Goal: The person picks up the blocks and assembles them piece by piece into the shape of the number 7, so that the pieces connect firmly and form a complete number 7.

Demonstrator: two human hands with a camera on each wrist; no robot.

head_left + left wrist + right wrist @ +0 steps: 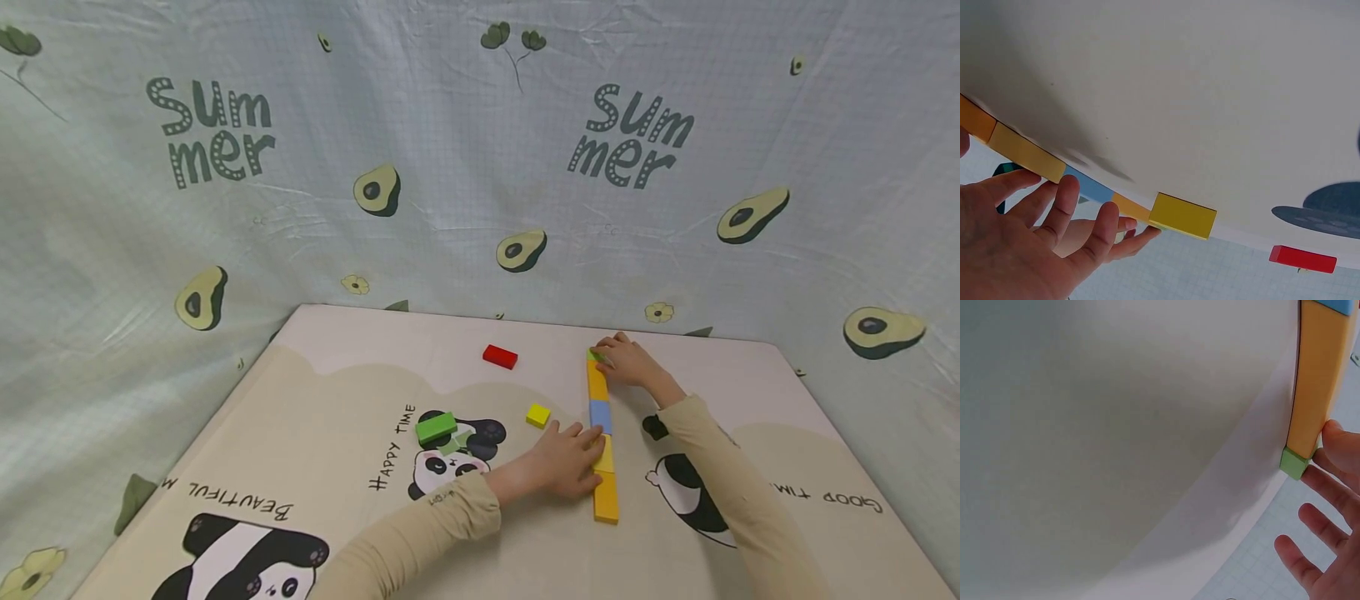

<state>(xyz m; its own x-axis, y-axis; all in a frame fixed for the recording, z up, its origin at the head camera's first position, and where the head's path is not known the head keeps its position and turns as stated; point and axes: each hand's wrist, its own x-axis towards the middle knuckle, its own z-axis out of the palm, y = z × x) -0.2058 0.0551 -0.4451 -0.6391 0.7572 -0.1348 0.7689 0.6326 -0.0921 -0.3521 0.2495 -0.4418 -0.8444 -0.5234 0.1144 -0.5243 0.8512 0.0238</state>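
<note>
A straight row of blocks runs away from the person: an orange block point(606, 498), a yellow block point(607, 455), a blue block point(600, 416), another orange block point(597, 382) and a small green block point(593, 354) at the far end. My left hand point(567, 459) lies along the row's left side, fingertips touching it around the yellow block, fingers spread. At the far end, my right hand point(632, 362) touches the green block with a finger, its thumb point(1336, 439) against the neighbouring orange block. The remaining fingers of the right hand extend loosely.
Left of the row sits a small yellow block point(537, 416). A red block point(500, 357) lies farther back, and a larger green block point(436, 428) rests on the panda print to the left. Behind the table's far edge hangs a patterned cloth point(450, 250).
</note>
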